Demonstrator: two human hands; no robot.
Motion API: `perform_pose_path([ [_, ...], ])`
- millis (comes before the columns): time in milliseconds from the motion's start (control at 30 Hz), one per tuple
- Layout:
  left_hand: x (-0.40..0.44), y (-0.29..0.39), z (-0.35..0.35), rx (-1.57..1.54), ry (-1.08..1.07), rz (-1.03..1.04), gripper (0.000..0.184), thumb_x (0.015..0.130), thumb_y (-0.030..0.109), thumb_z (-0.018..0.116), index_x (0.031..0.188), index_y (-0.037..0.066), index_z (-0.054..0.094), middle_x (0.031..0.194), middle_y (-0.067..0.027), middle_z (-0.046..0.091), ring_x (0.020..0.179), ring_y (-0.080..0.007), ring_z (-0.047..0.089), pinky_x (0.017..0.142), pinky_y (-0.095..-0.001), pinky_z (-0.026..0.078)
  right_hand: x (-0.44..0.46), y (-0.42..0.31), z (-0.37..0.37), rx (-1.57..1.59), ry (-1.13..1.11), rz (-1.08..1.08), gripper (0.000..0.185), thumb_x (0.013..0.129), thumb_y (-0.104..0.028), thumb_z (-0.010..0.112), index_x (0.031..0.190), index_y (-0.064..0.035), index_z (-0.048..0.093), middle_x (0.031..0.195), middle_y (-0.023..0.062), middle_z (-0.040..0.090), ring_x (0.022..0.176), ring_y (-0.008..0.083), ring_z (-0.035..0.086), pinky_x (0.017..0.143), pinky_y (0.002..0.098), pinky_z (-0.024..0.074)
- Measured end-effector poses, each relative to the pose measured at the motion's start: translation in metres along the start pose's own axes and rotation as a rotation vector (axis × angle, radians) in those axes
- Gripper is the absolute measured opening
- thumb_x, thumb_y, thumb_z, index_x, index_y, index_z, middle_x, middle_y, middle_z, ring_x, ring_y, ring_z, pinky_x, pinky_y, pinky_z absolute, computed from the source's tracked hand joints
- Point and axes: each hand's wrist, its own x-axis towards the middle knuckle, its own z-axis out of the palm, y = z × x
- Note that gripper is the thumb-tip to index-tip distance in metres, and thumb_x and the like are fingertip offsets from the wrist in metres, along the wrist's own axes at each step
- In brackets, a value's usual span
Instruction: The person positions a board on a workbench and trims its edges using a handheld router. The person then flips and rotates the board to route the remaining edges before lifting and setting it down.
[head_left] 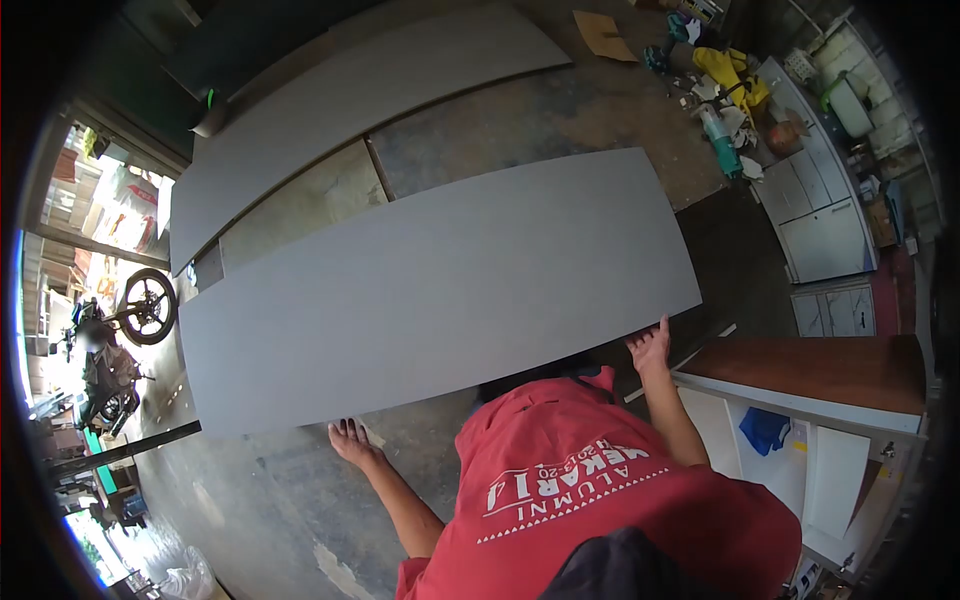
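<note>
A long, flat grey panel (440, 290) spans the middle of the head view, its near edge in front of my body. My left hand (350, 442) is at this near edge, left of my red shirt, with its fingers against the panel. Near the panel's right corner, my right hand (650, 345) grips the same edge, some of its fingers hidden below. Beyond it, a second long grey panel (370, 100) lies across a frame with a crossbar (378, 170).
A motorcycle (110, 350) stands at the left by a bright opening. On the right are a brown-topped cabinet (810, 370), a white cabinet (825, 240) and a green-and-white bottle-like object (720, 145) among scraps. Cardboard (604, 36) lies on the floor.
</note>
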Motion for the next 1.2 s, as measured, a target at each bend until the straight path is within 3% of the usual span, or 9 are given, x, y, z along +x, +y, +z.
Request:
perform_pose_path([
  [67,0.011,0.0,0.014,0.038,-0.035,0.008,0.064,0.096,0.048,0.06,0.142,0.007,0.043,0.139,-0.0129,0.054,0.123,-0.03,0.054,0.099,-0.0474,0.045,0.007,-0.008,0.004,0.134,-0.067,-0.023,0.085,0.094,-0.07,0.048,0.15,-0.0067,0.036,0.154,0.0143,0.036,0.14,0.0292,0.038,0.114,0.0484,0.0324],
  [233,0.006,-0.001,0.033,-0.003,-0.035,0.026,0.075,0.089,0.061,0.064,0.142,0.011,0.048,0.138,-0.013,0.053,0.12,-0.0305,0.055,0.096,-0.0474,0.045,-0.003,-0.059,0.029,0.048,-0.008,-0.209,0.068,0.098,-0.057,0.055,0.143,-0.0076,0.046,0.139,0.0081,0.054,0.126,0.0261,0.053,0.102,0.0443,0.0453],
  [333,-0.006,0.016,0.042,0.082,-0.111,-0.079,0.093,0.082,0.068,0.069,0.149,0.01,0.039,0.141,-0.0171,0.051,0.129,-0.0337,0.05,0.106,-0.0536,0.036,-0.015,-0.103,0.061,0.027,-0.073,-0.293,0.065,0.096,-0.056,0.059,0.138,-0.0069,0.051,0.133,0.007,0.059,0.121,0.026,0.057,0.097,0.0431,0.0484],
  [500,0.003,-0.001,0.04,0.071,-0.124,-0.117,0.088,0.085,0.06,0.069,0.15,0.01,0.037,0.146,-0.026,0.046,0.138,-0.0389,0.044,0.112,-0.0557,0.031,-0.001,-0.119,0.082,-0.202,-0.053,-0.059,0.096,0.091,-0.071,0.054,0.155,-0.0034,0.028,0.145,0.0198,0.049,0.122,0.0334,0.056,0.093,0.0459,0.0497],
  [567,0.013,-0.016,0.032,-0.105,-0.082,-0.138,0.086,0.086,0.056,0.069,0.151,0.01,0.036,0.147,-0.0263,0.045,0.138,-0.0397,0.044,0.113,-0.0571,0.03,0.013,-0.097,0.065,-0.318,-0.156,-0.025,0.108,0.089,-0.078,0.049,0.159,-0.0034,0.013,0.153,0.0249,0.039,0.129,0.0376,0.052,0.101,0.0501,0.0462],
  [733,0.01,-0.008,0.027,-0.335,-0.159,-0.181,0.077,0.093,0.044,0.066,0.147,-0.002,0.036,0.141,-0.0253,0.051,0.13,-0.0384,0.053,0.109,-0.0508,0.041,0.052,-0.051,0.055,-0.24,-0.299,0.012,0.1,0.092,-0.072,0.051,0.159,-0.0067,0.016,0.154,0.0232,0.037,0.131,0.0391,0.049,0.104,0.0497,0.0433],
  [933,0.035,-0.004,0.044,-0.387,-0.191,-0.206,0.051,0.093,0.032,0.067,0.127,-0.002,0.051,0.115,-0.0184,0.063,0.109,-0.0332,0.063,0.098,-0.0486,0.051,0.098,-0.03,0.077,-0.285,-0.313,-0.007,0.066,0.092,-0.055,0.066,0.137,-0.0095,0.049,0.128,0.0112,0.054,0.117,0.0286,0.055,0.095,0.0448,0.0447],
  [1067,0.046,0.001,0.054,-0.32,-0.139,-0.207,0.037,0.094,0.026,0.065,0.117,-0.001,0.054,0.106,-0.0152,0.064,0.098,-0.0323,0.066,0.086,-0.0479,0.057,0.104,-0.026,0.085,-0.241,-0.26,-0.019,0.05,0.096,-0.048,0.065,0.127,-0.0099,0.056,0.112,0.0083,0.061,0.099,0.0234,0.061,0.081,0.0413,0.0499],
  [1200,0.033,-0.001,0.051,-0.277,-0.138,-0.137,0.032,0.096,0.023,0.064,0.115,0.0,0.054,0.104,-0.0144,0.064,0.094,-0.0311,0.066,0.081,-0.0474,0.058,0.11,-0.036,0.08,-0.258,-0.282,-0.037,0.05,0.097,-0.047,0.063,0.125,-0.0059,0.056,0.114,0.0088,0.062,0.1,0.0247,0.062,0.084,0.0425,0.0523],
])
